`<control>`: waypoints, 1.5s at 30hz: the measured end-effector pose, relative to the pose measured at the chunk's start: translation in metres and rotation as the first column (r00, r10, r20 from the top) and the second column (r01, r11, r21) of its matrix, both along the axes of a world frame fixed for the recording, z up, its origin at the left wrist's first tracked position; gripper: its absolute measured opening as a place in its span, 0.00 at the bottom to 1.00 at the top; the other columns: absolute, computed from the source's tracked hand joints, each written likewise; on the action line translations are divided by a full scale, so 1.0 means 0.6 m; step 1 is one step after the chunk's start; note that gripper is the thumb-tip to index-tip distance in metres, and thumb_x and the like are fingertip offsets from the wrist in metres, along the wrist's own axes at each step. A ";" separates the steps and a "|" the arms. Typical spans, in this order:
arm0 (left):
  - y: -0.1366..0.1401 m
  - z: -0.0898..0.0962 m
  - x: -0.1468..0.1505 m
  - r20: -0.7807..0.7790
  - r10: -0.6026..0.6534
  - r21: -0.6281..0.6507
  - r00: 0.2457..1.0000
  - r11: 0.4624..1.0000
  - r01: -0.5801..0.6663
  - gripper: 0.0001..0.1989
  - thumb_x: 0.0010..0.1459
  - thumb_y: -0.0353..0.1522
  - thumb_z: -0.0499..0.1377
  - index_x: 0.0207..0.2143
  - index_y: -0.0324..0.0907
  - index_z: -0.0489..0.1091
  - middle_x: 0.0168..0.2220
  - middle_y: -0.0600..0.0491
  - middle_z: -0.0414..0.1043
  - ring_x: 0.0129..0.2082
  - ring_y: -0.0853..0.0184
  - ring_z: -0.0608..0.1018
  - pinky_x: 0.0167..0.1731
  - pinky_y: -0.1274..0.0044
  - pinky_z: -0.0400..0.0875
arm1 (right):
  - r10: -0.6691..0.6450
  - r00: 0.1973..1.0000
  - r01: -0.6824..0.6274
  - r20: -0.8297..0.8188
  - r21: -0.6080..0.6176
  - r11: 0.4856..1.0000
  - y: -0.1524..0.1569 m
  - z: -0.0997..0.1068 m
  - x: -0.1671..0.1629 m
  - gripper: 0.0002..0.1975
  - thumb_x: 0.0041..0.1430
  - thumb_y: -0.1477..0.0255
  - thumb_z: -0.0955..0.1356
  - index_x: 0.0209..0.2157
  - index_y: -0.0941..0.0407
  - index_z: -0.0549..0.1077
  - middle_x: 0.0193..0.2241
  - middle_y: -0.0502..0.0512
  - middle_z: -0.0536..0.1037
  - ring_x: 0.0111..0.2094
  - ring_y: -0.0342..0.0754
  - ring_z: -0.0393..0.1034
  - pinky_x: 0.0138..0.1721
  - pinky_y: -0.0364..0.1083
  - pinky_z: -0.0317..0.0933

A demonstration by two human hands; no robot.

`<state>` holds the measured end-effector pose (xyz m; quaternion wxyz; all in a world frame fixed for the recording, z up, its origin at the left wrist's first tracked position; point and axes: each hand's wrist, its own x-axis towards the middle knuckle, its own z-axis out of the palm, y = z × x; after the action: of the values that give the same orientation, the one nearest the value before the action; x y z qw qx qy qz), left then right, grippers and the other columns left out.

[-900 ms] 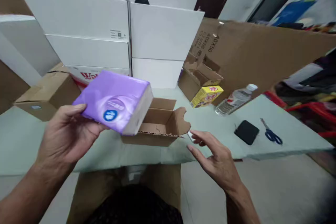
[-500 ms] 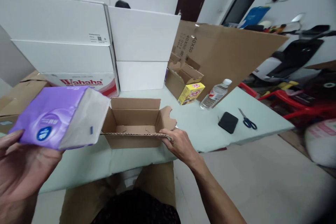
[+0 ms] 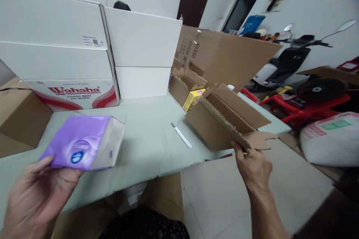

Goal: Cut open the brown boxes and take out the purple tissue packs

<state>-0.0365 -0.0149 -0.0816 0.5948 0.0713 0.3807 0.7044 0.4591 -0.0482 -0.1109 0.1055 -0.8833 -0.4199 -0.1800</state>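
Note:
My left hand point(image 3: 46, 190) grips a purple pack of tissues point(image 3: 81, 142) by its near left end, over the left part of the table. The pack's pale end faces right. My right hand point(image 3: 254, 168) pinches the near top edge of an open cardboard box point(image 3: 215, 127), which is tilted at the table's right side. The box's flaps stand open and its inside looks bare where it shows. A white-handled knife point(image 3: 181, 135) lies on the table between the pack and the box.
White boxes point(image 3: 143, 37) and a Wahaba carton point(image 3: 75, 95) stand along the back. Behind the held box are another open cardboard box point(image 3: 182, 87), a yellow box point(image 3: 193, 99) and a bottle's cap point(image 3: 230, 87). A brown carton point(image 3: 22, 119) sits at the left.
My right hand has moved the cardboard box from the middle to the right and tilted it, uncovering the knife. The tissue pack is a little lower. The view has turned slightly.

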 end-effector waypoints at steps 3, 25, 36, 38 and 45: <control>0.006 -0.003 0.053 -0.053 -0.082 -0.058 0.995 0.995 0.079 0.29 0.52 0.21 0.56 0.56 0.44 0.75 0.43 0.47 0.85 0.32 0.58 0.86 0.27 0.68 0.86 | -0.075 0.997 0.071 -0.034 -0.110 0.991 0.019 -0.009 0.011 0.23 0.69 0.58 0.63 0.45 0.56 0.85 0.32 0.66 0.83 0.30 0.57 0.75 0.28 0.48 0.56; 0.036 -0.038 0.109 -0.086 -0.213 -0.069 0.973 0.976 0.208 0.32 0.49 0.23 0.62 0.58 0.47 0.75 0.45 0.48 0.85 0.32 0.57 0.86 0.30 0.66 0.86 | -0.015 1.000 0.012 -0.016 -0.167 0.986 0.121 0.000 0.025 0.22 0.71 0.61 0.61 0.45 0.58 0.84 0.35 0.67 0.84 0.34 0.58 0.78 0.30 0.49 0.57; 0.048 -0.040 0.125 -0.091 -0.206 -0.109 0.974 0.974 0.196 0.29 0.47 0.23 0.64 0.54 0.42 0.77 0.41 0.46 0.84 0.28 0.58 0.84 0.23 0.67 0.85 | 0.066 0.998 -0.063 0.007 -0.196 0.979 0.169 -0.006 0.025 0.20 0.72 0.62 0.62 0.45 0.57 0.82 0.35 0.63 0.83 0.34 0.52 0.75 0.29 0.47 0.47; 0.048 -0.043 0.128 -0.092 -0.211 -0.111 0.973 0.973 0.201 0.28 0.47 0.23 0.64 0.53 0.41 0.77 0.41 0.46 0.84 0.29 0.57 0.84 0.23 0.67 0.85 | 0.089 0.996 -0.087 0.000 -0.198 0.976 0.184 -0.006 0.023 0.20 0.73 0.61 0.62 0.45 0.57 0.82 0.37 0.63 0.84 0.34 0.52 0.76 0.29 0.47 0.45; 0.053 -0.058 0.143 -0.101 -0.258 -0.107 0.961 0.963 0.248 0.28 0.47 0.24 0.65 0.53 0.42 0.76 0.42 0.46 0.83 0.31 0.58 0.84 0.25 0.69 0.85 | 0.162 0.987 -0.161 -0.011 -0.213 0.964 0.268 0.000 0.000 0.20 0.74 0.62 0.60 0.48 0.56 0.80 0.41 0.65 0.84 0.39 0.54 0.78 0.30 0.48 0.47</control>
<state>0.0494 0.0169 -0.1165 0.6601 0.1316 0.4340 0.5988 0.4593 0.1124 -0.1109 0.0230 -0.8517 -0.5077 -0.1274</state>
